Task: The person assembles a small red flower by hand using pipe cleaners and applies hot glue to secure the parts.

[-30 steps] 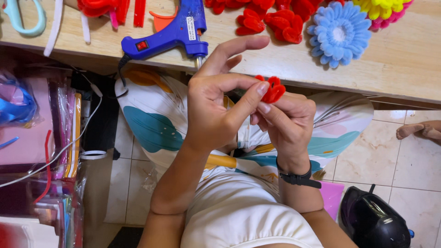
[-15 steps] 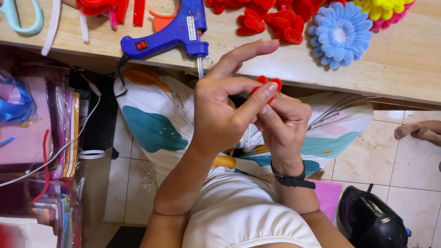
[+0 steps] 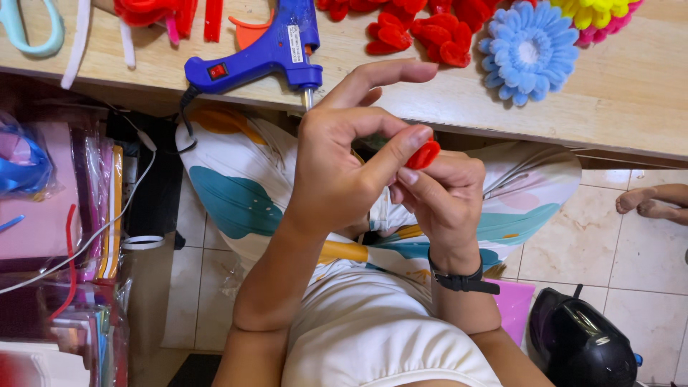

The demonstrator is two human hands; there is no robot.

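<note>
Both my hands meet over my lap, just below the wooden table's edge [image 3: 502,118]. A small red fuzzy piece [image 3: 424,154] is pinched between my left hand [image 3: 344,165], thumb on top, and my right hand [image 3: 437,204], which cups it from below. Most of the piece is hidden by my fingers. My left index finger sticks out straight toward the table. A dark band circles my right wrist. A blue glue gun [image 3: 261,50] lies on the table just above my hands, nozzle pointing down over the edge.
On the table lie red fuzzy petals [image 3: 423,29], a light blue fuzzy flower [image 3: 527,50], a yellow and pink flower [image 3: 595,14], red strips [image 3: 179,11] and pale scissors [image 3: 29,29]. Plastic-wrapped craft packs [image 3: 57,215] stand at left. A black helmet [image 3: 577,340] and another person's feet [image 3: 656,201] are on the tiled floor.
My hands have shifted slightly up and right toward the table edge, and my fingers now cover more of the red piece.
</note>
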